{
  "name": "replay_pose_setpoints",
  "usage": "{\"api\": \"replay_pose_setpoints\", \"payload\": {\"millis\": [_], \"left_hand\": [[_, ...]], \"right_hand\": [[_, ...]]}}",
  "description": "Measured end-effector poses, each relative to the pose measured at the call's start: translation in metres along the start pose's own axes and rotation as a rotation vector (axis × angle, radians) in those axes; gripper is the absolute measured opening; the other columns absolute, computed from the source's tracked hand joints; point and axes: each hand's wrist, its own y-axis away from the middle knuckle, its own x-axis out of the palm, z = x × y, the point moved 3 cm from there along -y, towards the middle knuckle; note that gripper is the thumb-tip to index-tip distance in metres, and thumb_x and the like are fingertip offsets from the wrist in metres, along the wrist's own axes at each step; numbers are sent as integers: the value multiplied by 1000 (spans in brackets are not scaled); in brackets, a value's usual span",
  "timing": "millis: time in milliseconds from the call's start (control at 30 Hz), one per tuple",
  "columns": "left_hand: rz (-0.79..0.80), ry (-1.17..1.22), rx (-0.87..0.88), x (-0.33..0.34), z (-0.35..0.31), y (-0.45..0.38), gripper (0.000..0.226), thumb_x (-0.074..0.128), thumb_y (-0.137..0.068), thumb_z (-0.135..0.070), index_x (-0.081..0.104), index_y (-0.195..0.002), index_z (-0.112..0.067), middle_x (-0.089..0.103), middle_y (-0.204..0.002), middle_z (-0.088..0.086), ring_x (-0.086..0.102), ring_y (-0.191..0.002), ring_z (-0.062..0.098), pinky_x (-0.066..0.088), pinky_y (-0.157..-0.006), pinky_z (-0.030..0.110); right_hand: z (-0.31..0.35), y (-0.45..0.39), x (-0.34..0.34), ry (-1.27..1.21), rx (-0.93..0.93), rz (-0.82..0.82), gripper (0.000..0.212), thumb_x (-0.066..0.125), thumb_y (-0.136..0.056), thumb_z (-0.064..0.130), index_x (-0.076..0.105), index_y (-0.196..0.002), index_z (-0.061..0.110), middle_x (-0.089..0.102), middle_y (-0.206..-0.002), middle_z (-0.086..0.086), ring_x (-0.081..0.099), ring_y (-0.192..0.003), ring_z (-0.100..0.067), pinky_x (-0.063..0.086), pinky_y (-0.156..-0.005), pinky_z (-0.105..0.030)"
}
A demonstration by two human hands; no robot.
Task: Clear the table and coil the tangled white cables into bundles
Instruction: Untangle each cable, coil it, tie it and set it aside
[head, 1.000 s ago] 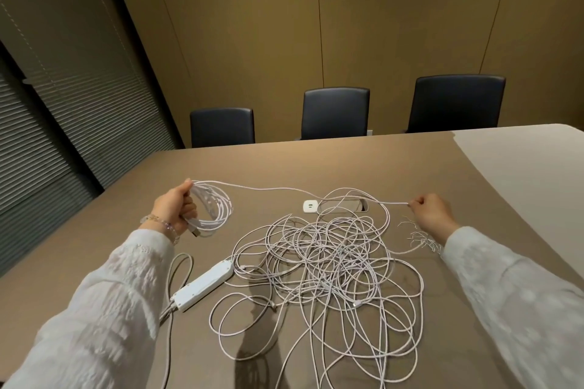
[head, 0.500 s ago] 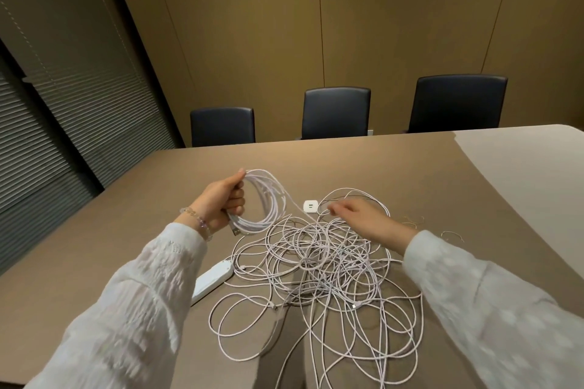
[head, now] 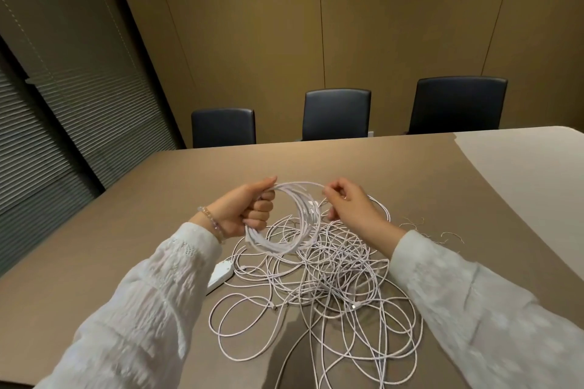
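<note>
**Coil held up over the tangle**

Brown table (head: 410, 174) fills the view, three dark chairs (head: 336, 114) lined up behind it; a coil (head: 297, 230) of white cable is gripped in the curled left hand (head: 249, 211), raised above the tangled cables (head: 331, 287); a strand at the coil's top is pinched by the right hand (head: 350, 205); a white power strip (head: 221, 275) is seen beside the tangle, partly hidden by the left sleeve (head: 151, 294).

Both hands raised, close together

The left hand (head: 249, 211) is fisted, thumb on top, wrist braceleted; the right hand (head: 350, 205) faces it with fingers (head: 331, 191) curled in a pinch. Both forearms, in white sleeves, reach forward and converge.
</note>
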Motion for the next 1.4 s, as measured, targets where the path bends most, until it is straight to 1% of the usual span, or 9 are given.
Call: {"api": "replay_pose_setpoints", "payload": {"millis": [167, 400, 567, 733, 867, 1067, 1167, 1300, 1400], "left_hand": [[209, 35, -66, 0, 2, 7, 42, 57, -91, -37, 37, -58, -20, 30, -42, -9, 13, -37, 6, 14, -33, 15], [-81, 261, 255, -11, -19, -1, 47, 51, -96, -35, 34, -55, -20, 25, -45, -7, 22, -34, 6, 16, -38, 16], [-172, 405, 358, -17, -30, -4, 52, 45, -101, -36, 33, -53, -20, 23, -41, -7, 22, -32, 6, 19, -32, 16], [-295, 418, 449, -27, -41, 0, 59, 44, -101, -41, 39, -47, -19, 25, -43, -7, 22, -35, 7, 21, -34, 16], [-448, 298, 506, -27, -40, -1, 50, 42, -100, -47, 37, -59, -19, 28, -44, -6, 24, -37, 7, 26, -36, 17], [-544, -32, 511, -9, -41, 1, 46, 42, -100, -47, 41, -64, -19, 34, -46, -7, 29, -42, 8, 32, -47, 21], [-503, -189, 509, 1, -38, 2, 42, 43, -101, -42, 42, -66, -19, 34, -50, -6, 28, -45, 8, 30, -49, 21], [-398, -392, 483, 14, -30, 2, 35, 45, -101, -39, 45, -74, -17, 34, -55, -5, 29, -47, 7, 31, -46, 18], [-308, -535, 455, 27, -23, 4, 31, 46, -101, -36, 49, -80, -14, 40, -56, -5, 35, -47, 8, 36, -46, 19]], "right_hand": [[-14, -3, -13, 60, -26, -23, 24, 64, -90, 33, 60, -78, 13, 52, -61, 4, 47, -45, -6, 42, -47, -20], [-50, 7, -4, -17, 89, 199, 16, 55, -96, 20, 63, -88, 10, 63, -68, -1, 57, -61, -11, 49, -62, -22], [-63, 16, 1, 78, 177, 302, 13, 53, -96, 11, 61, -99, 1, 61, -70, -2, 58, -55, -10, 44, -50, -19], [-69, 22, -4, -146, 267, 267, 5, 61, -91, 5, 59, -95, 4, 67, -63, -6, 63, -51, -12, 50, -48, -20], [-55, 22, 4, -164, 193, 141, 6, 59, -92, 7, 59, -98, 9, 57, -66, -7, 61, -47, -13, 46, -44, -20], [-3, 36, 17, 491, -257, 150, 32, 47, -99, 15, 61, -128, 17, 50, -88, 6, 43, -70, 1, 29, -62, -12], [19, 39, 21, 502, -352, 148, 27, 56, -95, 16, 67, -120, 15, 52, -89, 6, 46, -79, -4, 29, -70, -13], [41, 37, 16, 316, -360, 76, 7, 70, -85, 13, 69, -92, 16, 61, -75, 8, 50, -58, 5, 37, -60, -8], [54, 30, 10, 317, -369, 58, 11, 73, -81, 17, 63, -85, 20, 61, -72, 10, 52, -58, 4, 39, -60, -11]]}}
